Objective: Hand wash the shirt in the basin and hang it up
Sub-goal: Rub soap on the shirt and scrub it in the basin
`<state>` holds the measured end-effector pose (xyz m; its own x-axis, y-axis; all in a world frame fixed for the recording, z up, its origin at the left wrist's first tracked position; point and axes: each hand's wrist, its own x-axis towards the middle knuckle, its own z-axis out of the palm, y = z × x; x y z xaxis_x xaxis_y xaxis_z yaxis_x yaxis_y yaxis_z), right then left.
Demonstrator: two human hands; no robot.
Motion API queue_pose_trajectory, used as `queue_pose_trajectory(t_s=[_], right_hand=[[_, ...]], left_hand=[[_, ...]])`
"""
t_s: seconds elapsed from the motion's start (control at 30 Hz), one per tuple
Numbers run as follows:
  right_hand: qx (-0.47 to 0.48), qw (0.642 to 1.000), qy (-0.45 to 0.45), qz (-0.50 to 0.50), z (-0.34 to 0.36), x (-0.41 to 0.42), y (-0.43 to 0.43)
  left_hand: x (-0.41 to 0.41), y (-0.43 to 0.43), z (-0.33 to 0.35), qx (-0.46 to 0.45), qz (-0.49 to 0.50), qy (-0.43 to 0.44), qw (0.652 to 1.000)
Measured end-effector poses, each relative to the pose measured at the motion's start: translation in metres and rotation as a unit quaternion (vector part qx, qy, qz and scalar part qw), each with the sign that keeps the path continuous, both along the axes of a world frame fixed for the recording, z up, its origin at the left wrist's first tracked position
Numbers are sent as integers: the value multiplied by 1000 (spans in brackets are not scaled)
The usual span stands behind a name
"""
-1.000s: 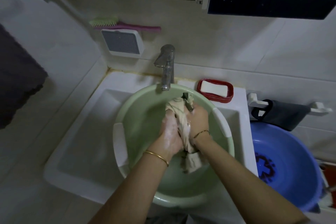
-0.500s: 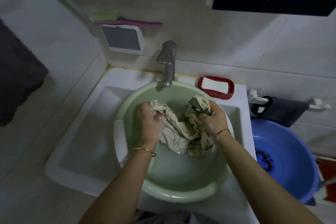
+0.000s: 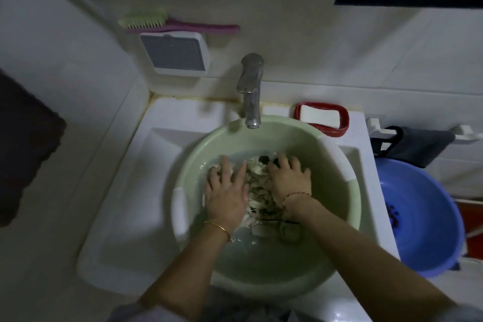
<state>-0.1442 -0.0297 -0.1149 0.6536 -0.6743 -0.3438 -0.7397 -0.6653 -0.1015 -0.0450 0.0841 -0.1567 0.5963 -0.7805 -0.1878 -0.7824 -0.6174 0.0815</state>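
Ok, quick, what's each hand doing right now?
Left hand: open, pressing the shirt down.
Right hand: open, pressing the shirt too.

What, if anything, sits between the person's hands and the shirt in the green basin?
Nothing visible does. The left hand and the right hand both rest directly on the shirt, pressing it down in the basin. The tap stands behind, clear of them.
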Motion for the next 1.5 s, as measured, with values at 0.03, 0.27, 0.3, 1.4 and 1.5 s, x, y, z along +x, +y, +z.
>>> queue_pose_trajectory(t_s=[0.03,0.27,0.3,1.4,1.5], right_hand=[[13,1000,-9,8,-8,3,1],[-12,990,69,125,-52,-8,8],[-18,988,86,125,-53,-9,7],[156,924,-278,-210,31,17,56],[114,941,-263,-179,40,31,63]], left_hand=[[-1,-4,-1,7,-11,21,1000],[6,-5,-16,154,-169,39,973],[6,-6,-14,182,-188,42,964],[24,-31,14,-263,462,672,516],[12,-32,30,-224,410,667,581]])
